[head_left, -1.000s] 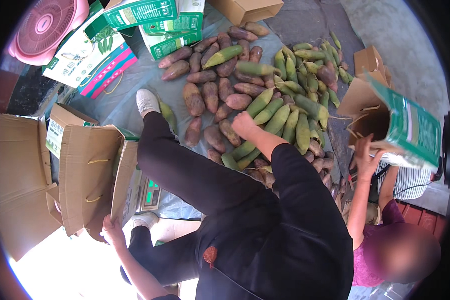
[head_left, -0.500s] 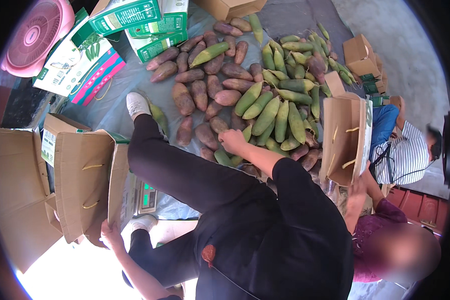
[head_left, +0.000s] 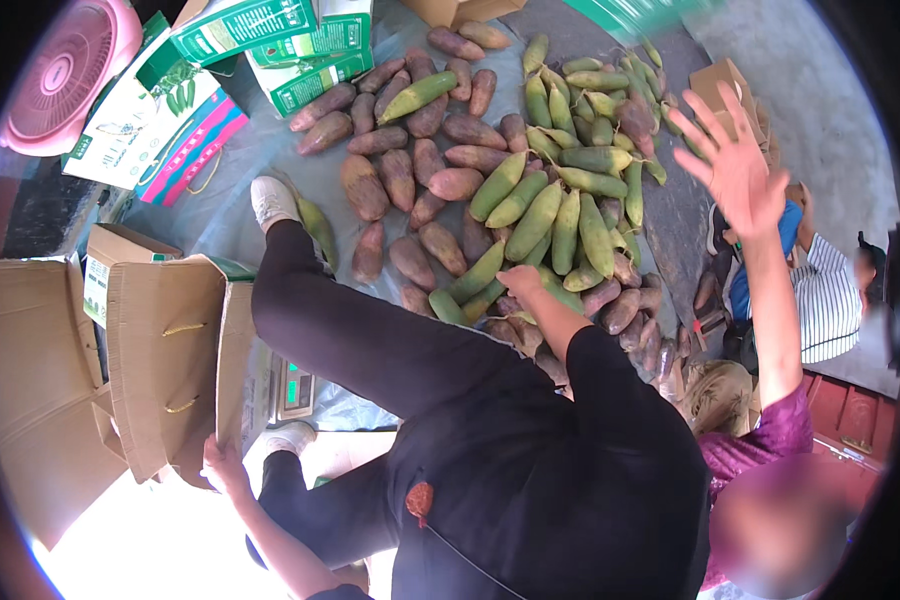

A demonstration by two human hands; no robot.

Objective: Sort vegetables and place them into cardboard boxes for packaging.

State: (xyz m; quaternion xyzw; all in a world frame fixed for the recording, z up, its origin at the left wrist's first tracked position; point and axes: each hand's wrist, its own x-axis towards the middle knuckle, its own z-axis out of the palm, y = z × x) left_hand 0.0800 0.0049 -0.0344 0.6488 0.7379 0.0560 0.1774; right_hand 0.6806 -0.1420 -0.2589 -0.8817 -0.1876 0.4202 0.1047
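Note:
My left hand [head_left: 224, 466] has its fingers closed over the lower edge of an open brown cardboard carton [head_left: 162, 370] with yellow cord handles. Among the heaped vegetables, my right hand [head_left: 522, 284] is low beside a green radish [head_left: 478, 274]. Its fingers look curled, and whatever they hold is hidden. Several more green radishes [head_left: 535, 222] lie just beyond it. Purple-brown root vegetables [head_left: 366, 188] are spread to the left and far side, with others [head_left: 625, 310] to the right of my right hand.
A co-worker's open hand [head_left: 735, 170] is raised at right; a blurred green-and-white carton [head_left: 640, 15] is at the top edge. Another person in a striped shirt [head_left: 820, 295] is beyond. A scale [head_left: 295, 388] stands beside the carton; green boxes [head_left: 310, 45] and a pink fan [head_left: 70, 75] are far left.
My right hand has moved right, from the purple-brown roots to the green radishes. The co-worker's carton has left their hands, and one arm is now raised. My left hand stays on its carton.

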